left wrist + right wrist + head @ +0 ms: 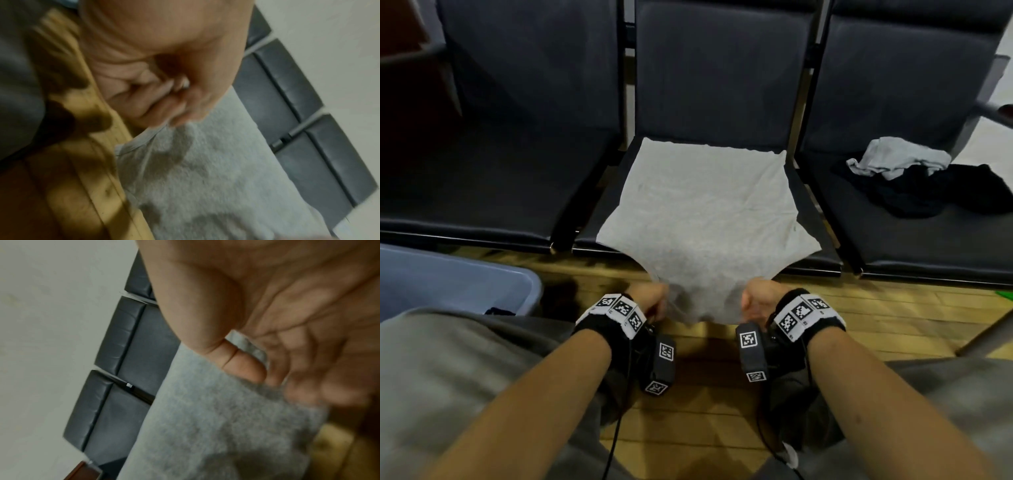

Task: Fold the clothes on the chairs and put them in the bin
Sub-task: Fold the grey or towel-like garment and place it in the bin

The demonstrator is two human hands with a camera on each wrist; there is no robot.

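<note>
A light grey shirt (705,212) lies spread over the middle chair seat (808,219), its near end pulled off the front edge over the floor. My left hand (654,301) pinches the near left part of that hem; the left wrist view shows curled fingers (156,104) on the grey shirt (205,178). My right hand (756,301) grips the near right part, thumb (242,363) pressed on the grey shirt (216,418). A blue-grey bin (458,277) stands on the floor at the left.
On the right chair (928,240) lie a crumpled pale grey garment (897,157) and a black garment (928,192). The left chair seat (482,185) is bare. Wooden floor (705,411) lies between my knees. A metal armrest (993,109) juts out at far right.
</note>
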